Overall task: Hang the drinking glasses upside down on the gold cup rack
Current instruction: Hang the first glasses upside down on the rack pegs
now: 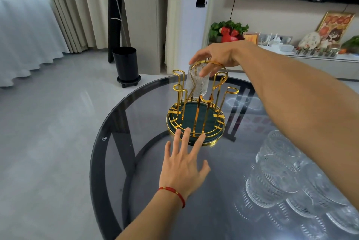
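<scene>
The gold cup rack with a dark green base stands in the middle of the round glass table. My right hand grips a ribbed drinking glass by its base, upside down, over a far peg behind the rack's looped handle. My left hand lies with fingers spread, fingertips touching the rack's near rim. Several more ribbed glasses sit mouth down at the table's right, partly under my right forearm.
A black bin on a wheeled stand sits on the floor beyond the table. Curtains hang at the left. A low shelf with plants and ornaments runs along the back right wall.
</scene>
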Demonstrator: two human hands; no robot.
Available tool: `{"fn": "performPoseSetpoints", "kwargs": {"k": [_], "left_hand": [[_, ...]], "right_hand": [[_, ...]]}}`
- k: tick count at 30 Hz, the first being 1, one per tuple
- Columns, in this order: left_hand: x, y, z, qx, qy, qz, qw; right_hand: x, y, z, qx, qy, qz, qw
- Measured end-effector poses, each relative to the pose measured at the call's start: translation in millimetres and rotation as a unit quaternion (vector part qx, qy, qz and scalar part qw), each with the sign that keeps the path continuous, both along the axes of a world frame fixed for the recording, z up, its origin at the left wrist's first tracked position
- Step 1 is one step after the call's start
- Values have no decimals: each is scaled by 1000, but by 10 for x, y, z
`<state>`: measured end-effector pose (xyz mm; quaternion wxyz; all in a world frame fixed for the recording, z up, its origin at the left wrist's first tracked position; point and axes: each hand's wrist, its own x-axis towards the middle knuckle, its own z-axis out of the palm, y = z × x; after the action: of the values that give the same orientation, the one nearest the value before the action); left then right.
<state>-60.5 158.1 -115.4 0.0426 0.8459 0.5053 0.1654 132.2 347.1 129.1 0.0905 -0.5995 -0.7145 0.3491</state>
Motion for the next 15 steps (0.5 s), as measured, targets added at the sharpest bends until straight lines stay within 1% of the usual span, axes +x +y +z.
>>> {"fn": "performPoseSetpoints", "kwargs": {"k": [4,8,10,13,15], "left_hand": [[-7,-16,23,5,-2,1,1000],[-17,-5,33,10,6,3,1000],[-14,0,45,9,9,5,1000],[-9,-9,81,-6,4,8,1000],[-4,-25,115,-15,-2,10,1000]], "right_hand": [[-11,-43,-48,-9,36,-39,999],[77,-215,-154,36,95,-105,989],[134,-434,-193,82,99,-153,980],[257,-983,-250,184,42,-195,962],[344,-1450,-315,217,50,-213,952]]}}
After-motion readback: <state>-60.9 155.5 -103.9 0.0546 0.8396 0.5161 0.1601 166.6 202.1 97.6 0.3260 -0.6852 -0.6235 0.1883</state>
